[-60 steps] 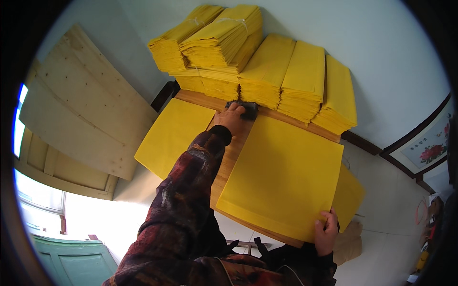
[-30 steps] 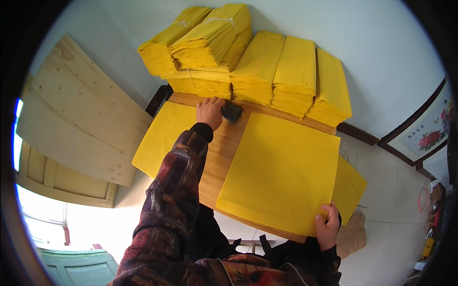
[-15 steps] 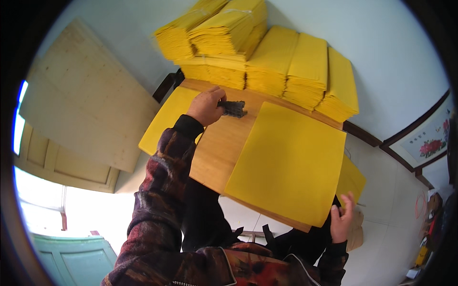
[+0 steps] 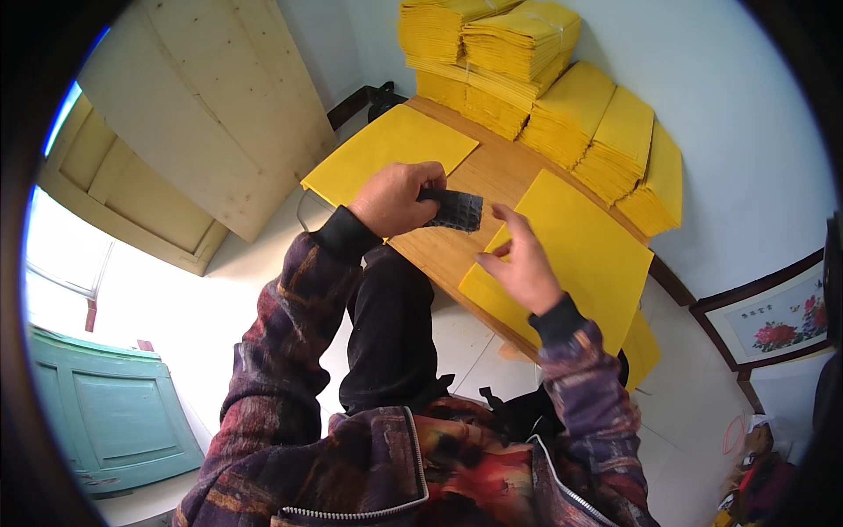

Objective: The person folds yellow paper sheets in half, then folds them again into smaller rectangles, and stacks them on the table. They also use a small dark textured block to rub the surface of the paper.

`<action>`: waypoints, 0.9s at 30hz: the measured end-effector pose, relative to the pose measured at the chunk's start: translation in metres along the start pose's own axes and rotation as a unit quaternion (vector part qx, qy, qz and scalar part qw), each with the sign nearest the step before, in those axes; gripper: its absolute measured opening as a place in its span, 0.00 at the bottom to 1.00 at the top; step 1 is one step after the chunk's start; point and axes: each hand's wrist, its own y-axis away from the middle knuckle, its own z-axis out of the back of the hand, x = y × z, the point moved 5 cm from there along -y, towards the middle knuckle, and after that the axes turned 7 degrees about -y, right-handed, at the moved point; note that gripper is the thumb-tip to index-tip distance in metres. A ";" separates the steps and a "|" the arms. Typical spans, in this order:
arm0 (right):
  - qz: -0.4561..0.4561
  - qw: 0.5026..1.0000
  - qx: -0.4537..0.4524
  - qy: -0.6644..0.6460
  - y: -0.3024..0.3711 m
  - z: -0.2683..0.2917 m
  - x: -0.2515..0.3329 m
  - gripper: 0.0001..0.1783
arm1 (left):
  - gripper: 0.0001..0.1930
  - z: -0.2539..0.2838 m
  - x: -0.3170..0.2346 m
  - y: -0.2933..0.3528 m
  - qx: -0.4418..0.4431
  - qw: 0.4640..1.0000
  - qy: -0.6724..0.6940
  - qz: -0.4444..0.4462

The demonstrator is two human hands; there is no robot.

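Note:
My left hand [image 4: 399,198] is closed on the end of a short black strip with a grid of raised squares [image 4: 458,211]; its exact kind I cannot make out. The strip is held above the bare wood of the table [image 4: 421,253]. Close to the strip's free end, my right hand [image 4: 522,259] has thumb and fingers apart with nothing between them. Beneath the right hand lies a large flat yellow sheet or stack [image 4: 584,250], its depth not clear. Another yellow sheet or stack [image 4: 386,149] lies on the table's left part, beyond my left hand.
Several bundles of folded yellow sheets [image 4: 527,44] are piled along the table's back edge by the wall. A large wooden board [image 4: 211,105] leans at the left. More yellow material [image 4: 645,351] shows beyond the table's right side. A framed flower picture [image 4: 773,321] stands at the right.
My right hand has come from the table's right edge over the yellow sheet to the black strip. The left hand keeps its hold on the strip. The view has shifted and turned.

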 end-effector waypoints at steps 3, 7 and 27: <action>-0.071 0.997 0.000 -0.006 -0.027 -0.030 -0.028 0.27 | 0.09 0.001 -0.001 0.010 -0.020 0.999 0.034 -0.024; -0.018 0.995 0.024 -0.092 -0.034 -0.042 -0.041 0.16 | 0.11 -0.017 0.013 0.036 0.043 0.991 0.129 0.005; -0.201 0.969 0.056 -0.130 -0.044 -0.040 -0.107 0.12 | 0.12 -0.100 0.040 0.070 -0.071 0.987 -0.121 -0.078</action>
